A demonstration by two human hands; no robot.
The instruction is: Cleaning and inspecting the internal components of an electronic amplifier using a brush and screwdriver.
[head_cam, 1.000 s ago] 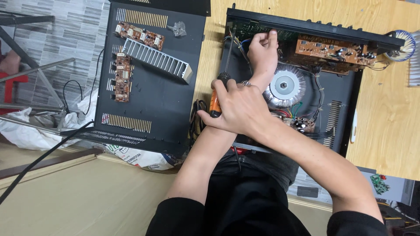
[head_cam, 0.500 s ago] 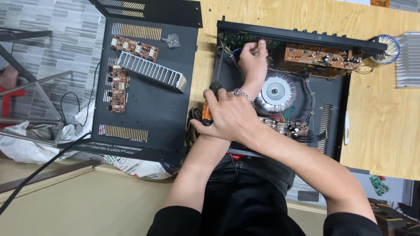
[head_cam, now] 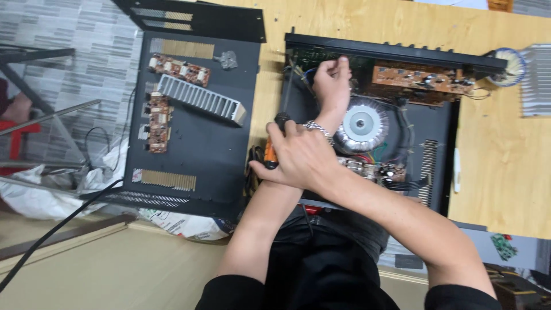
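A screwdriver [head_cam: 274,146] with an orange-black handle stands at the open chassis's [head_cam: 442,166] left edge, gripped by the right hand [head_cam: 301,158]. The left hand [head_cam: 332,85] pinches something unclear at the chassis's rear, beside a round transformer [head_cam: 361,123].

The right hand [head_cam: 301,158] is covering most of the screwdriver [head_cam: 274,143], leaving its tip lost in the dark amplifier [head_cam: 436,166]. The left hand's [head_cam: 332,86] fingertips are hiding among wires. The heatsink [head_cam: 536,80] is running off the right edge.
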